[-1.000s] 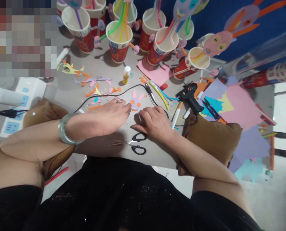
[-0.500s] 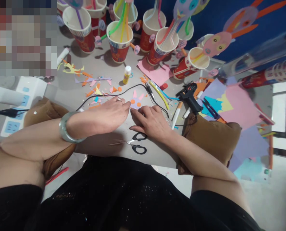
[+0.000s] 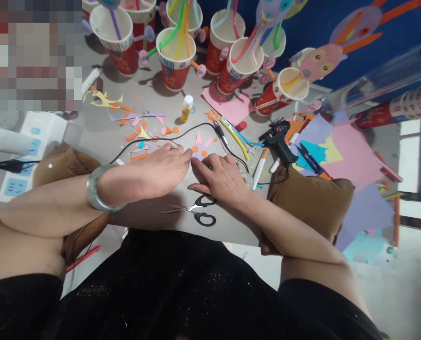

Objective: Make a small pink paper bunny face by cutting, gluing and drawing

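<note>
A small lilac paper rabbit face with pink ears and orange round eyes lies flat on the table between my hands. The fingers of my left hand are bent and pressed together at its left edge; a ring and a pale green bangle show on that arm. My right hand rests with curled fingers over the face's lower right edge, thumb held a little apart. Both hands hold the paper there, though the fingertips are partly hidden. Just below my right hand lie black-handled scissors, blades pointing left and slightly apart.
Red paper cups with straws and paper figures stand along the back. A glue stick, paper scraps, a black glue gun with its cord, markers, brown cushions, coloured sheets and a power strip surround my hands.
The view has shifted very slightly. My hands and the paper face stay in nearly the same place, with only a tiny movement of the right fingers.
</note>
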